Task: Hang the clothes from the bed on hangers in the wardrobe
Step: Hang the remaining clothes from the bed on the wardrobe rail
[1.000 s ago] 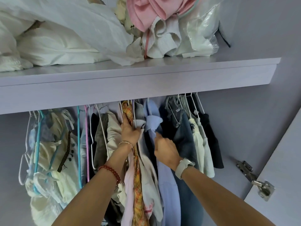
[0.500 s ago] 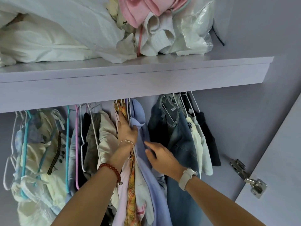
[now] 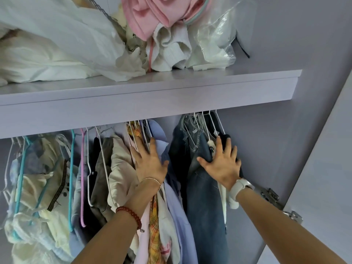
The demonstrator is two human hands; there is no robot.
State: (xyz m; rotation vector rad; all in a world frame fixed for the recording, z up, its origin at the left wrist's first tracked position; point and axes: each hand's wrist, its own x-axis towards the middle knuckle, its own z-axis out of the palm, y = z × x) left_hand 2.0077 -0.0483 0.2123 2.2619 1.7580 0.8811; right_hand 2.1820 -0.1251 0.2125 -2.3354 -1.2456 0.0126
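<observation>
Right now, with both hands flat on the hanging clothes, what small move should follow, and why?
Probably push further apart: the left hand presses the lilac shirt leftward, the right hand presses the denim garment rightward, and the gap between them looks narrow for another hanger.

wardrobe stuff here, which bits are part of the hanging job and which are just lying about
Part of the job:
left hand, flat on the hanging shirts
right hand, flat on the denim garment
empty hangers

Just lying about:
pink garment on the shelf
white bedding
plastic bag
door hinge
</observation>
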